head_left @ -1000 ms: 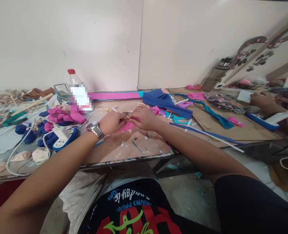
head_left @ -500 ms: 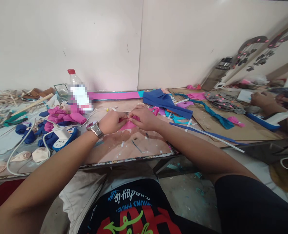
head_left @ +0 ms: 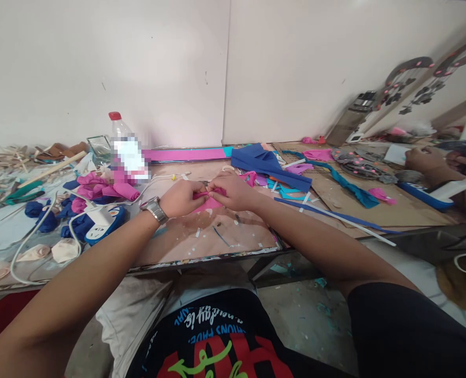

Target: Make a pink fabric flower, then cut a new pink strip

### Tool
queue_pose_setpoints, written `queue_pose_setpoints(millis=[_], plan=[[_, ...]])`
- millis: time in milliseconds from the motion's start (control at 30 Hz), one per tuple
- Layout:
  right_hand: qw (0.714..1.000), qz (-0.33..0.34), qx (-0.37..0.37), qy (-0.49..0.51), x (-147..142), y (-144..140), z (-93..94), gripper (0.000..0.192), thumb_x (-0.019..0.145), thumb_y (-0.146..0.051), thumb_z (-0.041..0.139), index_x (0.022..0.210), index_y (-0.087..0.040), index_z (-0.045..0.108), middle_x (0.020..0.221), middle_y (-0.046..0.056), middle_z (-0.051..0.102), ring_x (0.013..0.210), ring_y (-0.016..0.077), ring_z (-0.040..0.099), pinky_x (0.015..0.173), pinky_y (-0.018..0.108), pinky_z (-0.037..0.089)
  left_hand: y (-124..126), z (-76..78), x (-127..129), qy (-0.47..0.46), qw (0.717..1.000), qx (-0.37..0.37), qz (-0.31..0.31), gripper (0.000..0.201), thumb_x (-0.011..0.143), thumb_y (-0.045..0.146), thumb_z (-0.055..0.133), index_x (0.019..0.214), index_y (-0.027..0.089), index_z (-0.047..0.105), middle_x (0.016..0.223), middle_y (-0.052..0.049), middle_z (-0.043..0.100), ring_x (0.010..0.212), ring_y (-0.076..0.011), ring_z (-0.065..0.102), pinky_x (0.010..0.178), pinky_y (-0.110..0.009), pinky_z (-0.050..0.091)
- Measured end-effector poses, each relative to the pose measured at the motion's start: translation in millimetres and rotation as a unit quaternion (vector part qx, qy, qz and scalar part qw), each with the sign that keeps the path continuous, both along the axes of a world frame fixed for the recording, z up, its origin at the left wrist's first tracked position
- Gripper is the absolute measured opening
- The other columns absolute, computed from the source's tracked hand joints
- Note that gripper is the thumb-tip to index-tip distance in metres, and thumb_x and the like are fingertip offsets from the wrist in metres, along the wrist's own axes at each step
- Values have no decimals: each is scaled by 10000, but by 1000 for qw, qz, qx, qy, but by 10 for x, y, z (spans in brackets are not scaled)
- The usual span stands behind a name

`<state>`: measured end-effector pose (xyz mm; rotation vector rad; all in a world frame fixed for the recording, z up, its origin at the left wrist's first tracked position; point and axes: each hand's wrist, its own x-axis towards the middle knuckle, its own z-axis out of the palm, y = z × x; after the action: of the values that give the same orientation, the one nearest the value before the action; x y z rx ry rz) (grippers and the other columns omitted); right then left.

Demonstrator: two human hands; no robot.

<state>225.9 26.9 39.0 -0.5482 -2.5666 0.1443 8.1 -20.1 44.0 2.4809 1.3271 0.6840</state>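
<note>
Left hand [head_left: 182, 196] and right hand [head_left: 233, 190] meet over the worktable [head_left: 201, 239], both pinching a small pink fabric piece [head_left: 208, 201] between the fingertips. A wristwatch [head_left: 154, 208] sits on the left wrist. Left of the hands lie a white power strip [head_left: 101, 219], pink and blue rolled fabric pieces [head_left: 99, 186] and a plastic bottle [head_left: 123, 143]; folded blue cloth [head_left: 268, 164] lies to the right, and a co-worker's hands [head_left: 425, 160] show at the far right.

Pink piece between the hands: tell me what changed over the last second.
Very little. Both hands, left hand and right hand, keep pinching the pink piece over the table; the fingers have drawn it into a tighter fold, so less pink hangs below them than before. Neither hand let go or shifted along the table. The bottle, the blue cloth and the co-worker's hand at the right stayed put.
</note>
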Motion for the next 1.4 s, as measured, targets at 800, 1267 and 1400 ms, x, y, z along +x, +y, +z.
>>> queue_pose_setpoints(millis=[800,1267,1400], plan=[[1000,9,-16,-2,6,-3,19,195,982,-317,496,913,-188,625,850,59,666,874,228,566,895,373,349,-45,80,-3,-42,997,-60,-16,264,891,343,525,728,173,644,649,19,584,613,-125,454,609,-267,329],[1000,7,-25,9,7,1,32,146,926,-267,524,846,-185,614,794,47,657,816,217,559,873,372,355,25,73,-66,-14,993,-117,-24,233,859,319,519,772,169,674,642,22,565,600,-121,458,581,-257,323],[1000,-8,-25,16,26,20,33,132,901,-268,548,827,-184,618,789,49,654,806,217,556,836,358,365,36,81,-78,4,992,-125,-13,246,857,348,530,777,178,689,621,23,559,587,-126,453,572,-259,319]])
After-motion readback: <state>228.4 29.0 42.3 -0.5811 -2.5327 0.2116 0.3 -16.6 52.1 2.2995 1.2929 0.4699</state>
